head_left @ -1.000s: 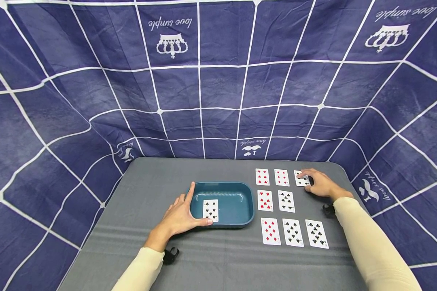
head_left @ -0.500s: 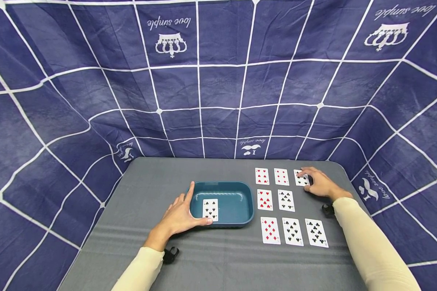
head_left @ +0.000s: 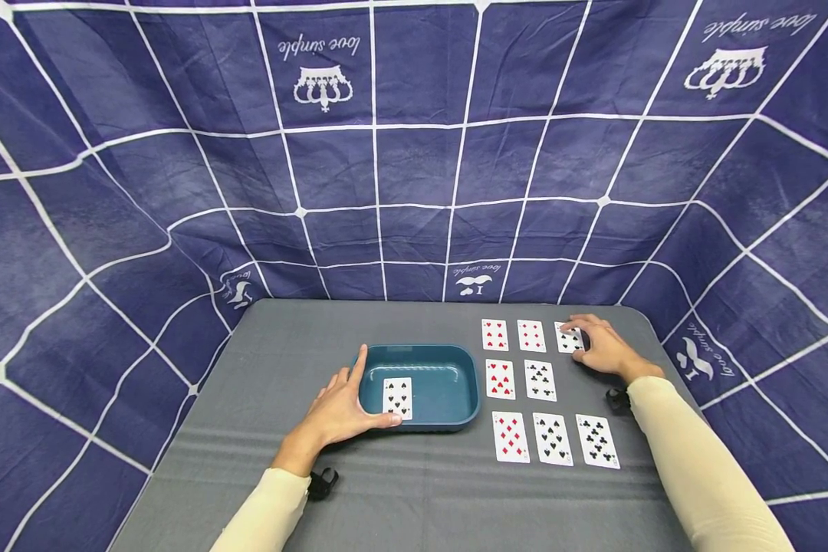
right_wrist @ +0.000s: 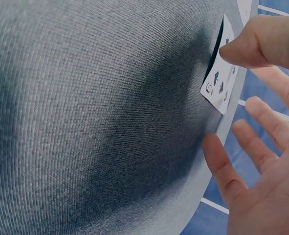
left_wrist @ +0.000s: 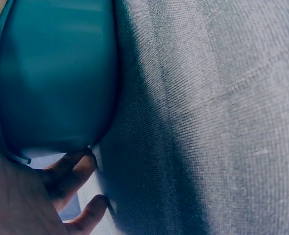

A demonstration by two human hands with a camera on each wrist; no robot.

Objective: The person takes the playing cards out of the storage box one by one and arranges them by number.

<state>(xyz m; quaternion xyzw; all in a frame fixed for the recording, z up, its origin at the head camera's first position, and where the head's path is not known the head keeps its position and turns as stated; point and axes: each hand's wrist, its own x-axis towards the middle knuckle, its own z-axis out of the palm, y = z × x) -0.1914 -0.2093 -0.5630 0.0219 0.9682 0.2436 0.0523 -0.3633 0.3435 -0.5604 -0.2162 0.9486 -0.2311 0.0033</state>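
Observation:
At the left end of a teal tray, my left hand grips it, the thumb over the near rim and the index finger along the far left corner. Fingers bend against the tray's outer wall in the left wrist view. A spade playing card lies face up inside. My right hand pinches a black-suit playing card at the back right of the table. In the right wrist view this card bows, a dark gap showing under its edge, with the thumb on its face; the other fingers are spread.
Between tray and right hand, several face-up cards lie in rows: a red six and a diamond card at the back, a heart card and a club card behind the front row. A blue cloth hangs beyond the grey table.
Very little differs. My right hand stays at the black-suit card, its fingertips shifted slightly, and my left hand keeps its grip on the tray.

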